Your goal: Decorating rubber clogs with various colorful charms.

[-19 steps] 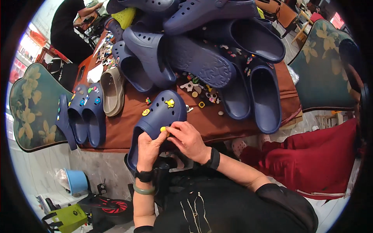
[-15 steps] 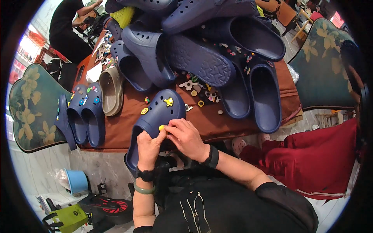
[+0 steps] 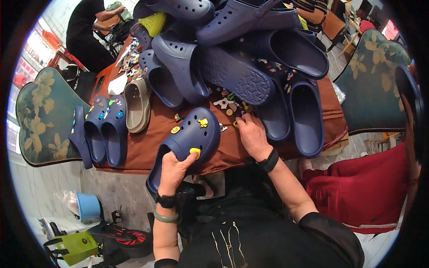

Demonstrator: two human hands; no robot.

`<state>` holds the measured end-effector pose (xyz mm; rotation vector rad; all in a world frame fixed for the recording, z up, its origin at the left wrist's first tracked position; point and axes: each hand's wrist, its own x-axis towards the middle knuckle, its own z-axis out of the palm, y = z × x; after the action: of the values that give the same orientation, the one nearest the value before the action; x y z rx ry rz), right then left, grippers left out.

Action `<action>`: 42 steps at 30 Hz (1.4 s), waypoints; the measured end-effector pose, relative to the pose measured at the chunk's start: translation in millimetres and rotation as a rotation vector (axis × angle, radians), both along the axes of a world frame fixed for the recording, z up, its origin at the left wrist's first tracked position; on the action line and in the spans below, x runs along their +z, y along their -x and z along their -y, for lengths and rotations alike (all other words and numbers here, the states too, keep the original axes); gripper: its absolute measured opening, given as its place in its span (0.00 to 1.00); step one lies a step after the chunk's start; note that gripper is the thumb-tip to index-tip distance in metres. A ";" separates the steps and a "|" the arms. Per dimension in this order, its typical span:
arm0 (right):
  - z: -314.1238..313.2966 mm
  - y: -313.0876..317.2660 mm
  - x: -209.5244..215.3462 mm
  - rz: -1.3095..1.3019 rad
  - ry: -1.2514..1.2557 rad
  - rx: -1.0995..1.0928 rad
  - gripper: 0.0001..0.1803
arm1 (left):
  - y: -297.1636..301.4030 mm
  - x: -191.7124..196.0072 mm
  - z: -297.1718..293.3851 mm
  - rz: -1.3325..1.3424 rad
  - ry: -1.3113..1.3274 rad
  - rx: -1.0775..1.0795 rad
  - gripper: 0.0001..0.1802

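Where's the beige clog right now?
In the head view, the beige clog lies on the brown table, left of centre, between a decorated blue pair on its left and the navy pile on its right.

Green floral chairs (image 3: 42,118) flank a brown-clothed table (image 3: 147,145) on pale marble floor (image 3: 40,196).

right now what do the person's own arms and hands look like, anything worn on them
Both forearms are bare, with no gloves on either hand. The left hand has two bands at the wrist: a black watch-like strap and, below it, a smooth green bangle. The right hand has one broad black wristband. A black sleeve begins near the right elbow. No rings are clear enough to tell.
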<state>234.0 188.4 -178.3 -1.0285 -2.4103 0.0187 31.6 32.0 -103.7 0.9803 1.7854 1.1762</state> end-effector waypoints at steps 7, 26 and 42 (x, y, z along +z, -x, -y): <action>1.4 3.2 3.6 -0.080 0.097 -0.055 0.11 | -5.2 -5.6 -6.0 0.064 -0.159 0.050 0.16; 36.1 48.7 26.5 -0.370 -0.160 0.376 0.13 | -5.8 -10.4 -9.6 0.247 -0.184 0.097 0.08; 78.3 57.0 42.1 0.339 -0.285 0.289 0.27 | 0.0 -20.2 -11.9 0.301 -0.180 0.030 0.12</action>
<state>177.0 110.1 -136.3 -0.5857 -2.7434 -0.4176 31.6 43.9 -123.9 0.8282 1.4807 1.4409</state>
